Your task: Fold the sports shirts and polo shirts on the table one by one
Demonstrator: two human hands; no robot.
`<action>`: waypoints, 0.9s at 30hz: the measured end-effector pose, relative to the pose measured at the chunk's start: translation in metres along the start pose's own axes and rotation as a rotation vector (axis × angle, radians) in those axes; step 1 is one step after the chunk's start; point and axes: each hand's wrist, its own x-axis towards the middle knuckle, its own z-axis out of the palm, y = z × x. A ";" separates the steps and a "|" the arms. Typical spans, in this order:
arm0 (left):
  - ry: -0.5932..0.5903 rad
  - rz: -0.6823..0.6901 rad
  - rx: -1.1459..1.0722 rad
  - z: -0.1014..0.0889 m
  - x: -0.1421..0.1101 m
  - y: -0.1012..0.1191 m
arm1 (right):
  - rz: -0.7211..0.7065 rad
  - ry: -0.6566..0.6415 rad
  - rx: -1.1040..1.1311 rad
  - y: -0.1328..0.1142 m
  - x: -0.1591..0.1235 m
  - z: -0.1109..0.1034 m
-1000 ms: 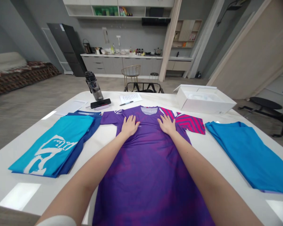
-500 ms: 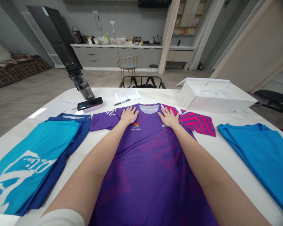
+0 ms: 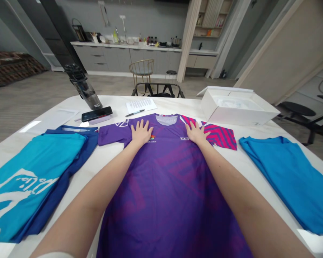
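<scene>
A purple jersey with a pink-striped sleeve lies spread on the white table, its collar toward the far side. My left hand rests flat on the jersey's left chest, fingers spread, partly covering a small colourful logo. On the other side of the collar, my right hand lies palm down near the striped shoulder, also with spread fingers. Neither hand grips the cloth. The jersey's lower end runs out of the bottom of the view.
Folded teal and navy shirts are stacked at left; a folded blue shirt lies at right. Farther back are a phone, a bottle, a pen, a printed paper and an open white box.
My hands have slid slightly apart over the upper chest of the jersey, staying flat. The camera view has shifted a little.
</scene>
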 end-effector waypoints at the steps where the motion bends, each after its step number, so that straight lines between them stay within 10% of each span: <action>1: -0.021 -0.047 -0.001 0.000 0.001 -0.008 | 0.048 -0.013 0.007 0.010 0.002 -0.002; 6: -0.127 -0.073 -0.035 -0.012 0.024 -0.041 | 0.008 -0.044 -0.036 0.051 0.021 -0.008; 11: -0.089 -0.039 -0.042 -0.021 0.023 -0.027 | -0.044 0.011 -0.070 0.042 0.017 -0.011; 15: 0.103 0.166 0.016 -0.011 -0.010 0.010 | -0.324 0.176 -0.146 0.000 -0.020 0.001; 19: 0.025 0.276 -0.015 0.006 -0.053 0.039 | -0.486 0.012 -0.152 -0.032 -0.068 0.019; 27: -0.061 0.332 -0.029 0.001 -0.130 0.040 | -0.481 -0.058 -0.166 -0.017 -0.146 0.022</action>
